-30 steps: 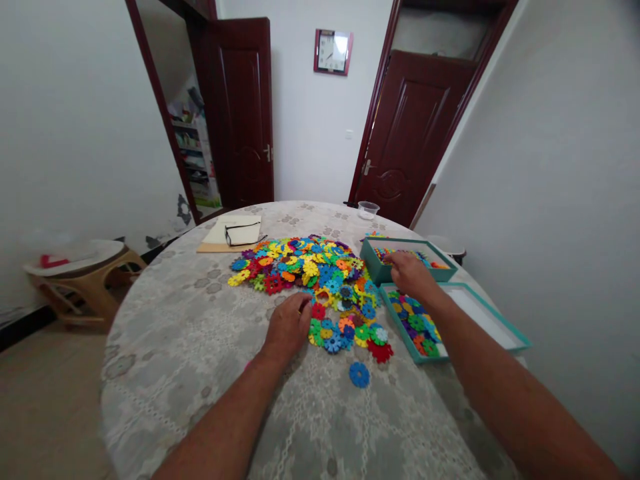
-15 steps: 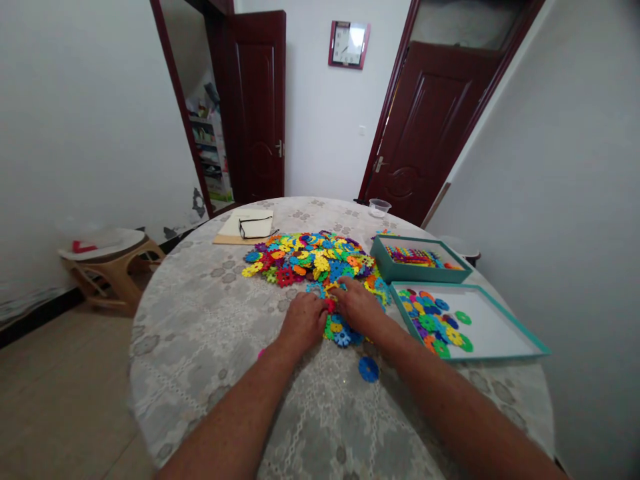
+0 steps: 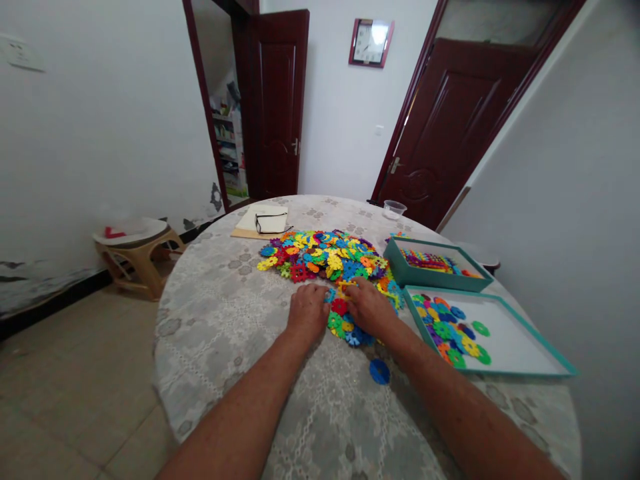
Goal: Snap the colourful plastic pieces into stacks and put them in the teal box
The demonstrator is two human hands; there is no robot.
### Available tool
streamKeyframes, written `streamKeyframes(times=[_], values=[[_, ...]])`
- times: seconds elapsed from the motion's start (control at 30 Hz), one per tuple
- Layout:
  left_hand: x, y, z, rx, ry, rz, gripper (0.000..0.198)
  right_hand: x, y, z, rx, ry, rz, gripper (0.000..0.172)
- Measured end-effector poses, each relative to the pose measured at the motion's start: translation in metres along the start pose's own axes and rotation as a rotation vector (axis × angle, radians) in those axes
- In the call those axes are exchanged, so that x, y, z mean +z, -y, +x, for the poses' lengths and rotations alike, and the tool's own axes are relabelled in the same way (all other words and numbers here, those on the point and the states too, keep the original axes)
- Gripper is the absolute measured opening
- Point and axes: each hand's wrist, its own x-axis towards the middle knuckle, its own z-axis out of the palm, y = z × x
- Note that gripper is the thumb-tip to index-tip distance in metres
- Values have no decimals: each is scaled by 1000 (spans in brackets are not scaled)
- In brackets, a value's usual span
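Both hands work low over the near side of a heap of colourful plastic snowflake discs (image 3: pixel 325 253). My left hand (image 3: pixel 309 311) has its fingers curled, their tips at a light blue snowflake disc (image 3: pixel 330 295). Bent fingers of my right hand (image 3: pixel 369 305) pinch at a yellow-orange snowflake disc (image 3: pixel 346 288); its fingertips are partly hidden. Between the hands shows a red snowflake disc (image 3: pixel 339 307), with green discs (image 3: pixel 335 323) and blue discs (image 3: pixel 354 337) just below. Whether these pieces are joined I cannot tell. A single dark blue disc (image 3: pixel 379 372) lies nearer me.
To the right are a teal box (image 3: pixel 415 277) holding small colourful pieces and a shallow white tray (image 3: pixel 520 340) with scattered discs. Glasses (image 3: pixel 258 224) rest on a notebook (image 3: pixel 245 225) at the back left. A clear plastic bowl (image 3: pixel 394 209) stands near the far edge.
The view has swung left, so everything sits further right in it. My left fingers have drawn back a little from the red disc, which now shows more fully.
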Motion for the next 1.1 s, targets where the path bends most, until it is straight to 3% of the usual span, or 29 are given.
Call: streamKeyframes(times=[0.13,0.3,0.47,0.57,0.67,0.83,0.97,1.1], values=[[0,1,1,-16,10,54,21,-6,-1,-1,44,-59,27,17],[-2,0,2,-13,-4,47,13,-11,-3,-12,49,-151,250,14],[-8,-7,2,76,-84,-224,7,-7,1,-25,50,-215,562,12],[-10,-12,1,161,-99,-439,18,0,9,-30,77,-240,696,14],[-11,-15,2,110,-48,-642,41,9,16,-32,68,-243,683,10],[-19,-14,9,-140,80,-852,68,14,19,-35,24,-218,552,17],[-20,-14,8,-192,111,-888,64,10,24,-36,-38,-189,462,20],[-20,-16,6,-185,48,-942,54,8,21,-35,-124,-269,455,36]])
